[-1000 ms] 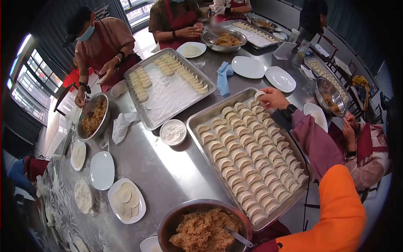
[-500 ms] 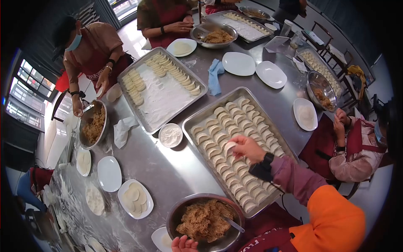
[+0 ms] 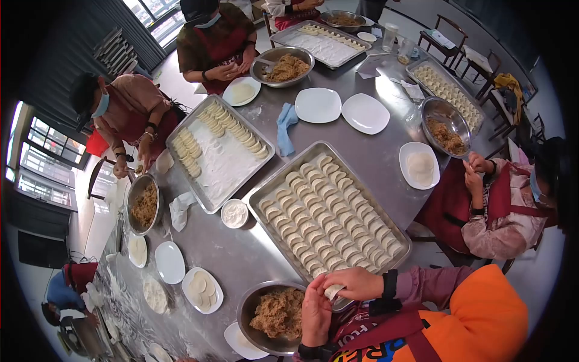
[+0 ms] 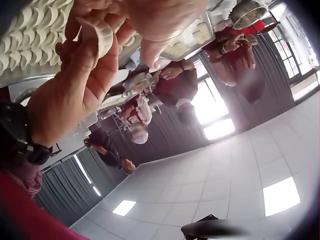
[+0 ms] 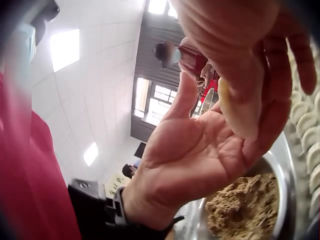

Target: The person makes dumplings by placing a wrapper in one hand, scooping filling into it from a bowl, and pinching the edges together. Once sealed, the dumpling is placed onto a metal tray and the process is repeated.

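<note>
Near the body, at the close edge of the tray, my right hand pinches one pale folded dumpling between thumb and fingers. My left hand is held up beside it. In the right wrist view the left palm faces up with its fingers extended under and behind the dumpling. The left wrist view has the right hand gripping the dumpling and the left hand close above. Rows of dumplings fill the tray.
A steel bowl of filling stands left of the hands. Further left are plates of wrappers and an oval plate. Beyond are a flour bowl, another tray, a blue cloth and several people around the table.
My right hand has come back from the tray's far end, over the rows, to near the body with the dumpling in its fingers. My left hand has risen from the bowl's side to meet it.
</note>
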Tool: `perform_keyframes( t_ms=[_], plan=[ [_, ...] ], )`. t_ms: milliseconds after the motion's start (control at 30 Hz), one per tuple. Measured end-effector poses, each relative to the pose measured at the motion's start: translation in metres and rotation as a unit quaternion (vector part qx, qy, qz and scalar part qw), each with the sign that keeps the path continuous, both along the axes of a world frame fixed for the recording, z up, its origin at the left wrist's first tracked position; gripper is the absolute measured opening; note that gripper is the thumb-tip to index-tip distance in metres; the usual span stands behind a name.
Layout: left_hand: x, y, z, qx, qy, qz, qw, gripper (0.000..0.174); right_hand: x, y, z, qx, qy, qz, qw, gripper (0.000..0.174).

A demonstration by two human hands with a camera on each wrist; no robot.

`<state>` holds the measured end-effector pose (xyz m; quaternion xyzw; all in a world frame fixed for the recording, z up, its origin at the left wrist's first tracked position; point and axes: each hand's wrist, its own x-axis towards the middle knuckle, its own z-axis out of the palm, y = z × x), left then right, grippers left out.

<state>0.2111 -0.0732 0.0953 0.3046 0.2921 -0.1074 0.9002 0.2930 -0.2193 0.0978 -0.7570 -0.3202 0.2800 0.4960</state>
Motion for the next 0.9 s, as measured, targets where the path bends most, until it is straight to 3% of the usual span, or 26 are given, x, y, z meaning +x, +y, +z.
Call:
perform_keyframes(
  t_ms=[200,433,567,700,800,900],
  plan=[
    [0.021,-0.003,-0.015,-0.015,0.010,-0.026,0.999,0.031,0.004,0.005,-0.003,-0.086,-0.118,-0.017,0.989,0.030],
    [0.045,0.001,-0.034,-0.053,0.007,-0.023,0.998,0.029,0.060,-0.003,0.004,-0.050,-0.019,-0.173,0.983,0.027],
    [0.051,0.006,-0.026,-0.012,0.012,0.012,1.000,0.027,0.168,-0.029,-0.068,-0.125,-0.297,-0.219,0.921,0.011],
    [0.037,0.008,-0.018,0.035,0.060,0.042,0.997,0.028,0.255,-0.030,-0.114,-0.233,-0.456,-0.199,0.836,0.003],
    [0.027,0.006,-0.028,0.058,0.076,0.087,0.992,0.027,0.293,-0.030,-0.136,-0.263,-0.500,-0.144,0.812,0.004],
    [0.025,0.003,-0.033,0.068,0.098,0.116,0.986,0.028,0.303,-0.022,-0.141,-0.258,-0.509,-0.085,0.817,0.006]
  ],
)
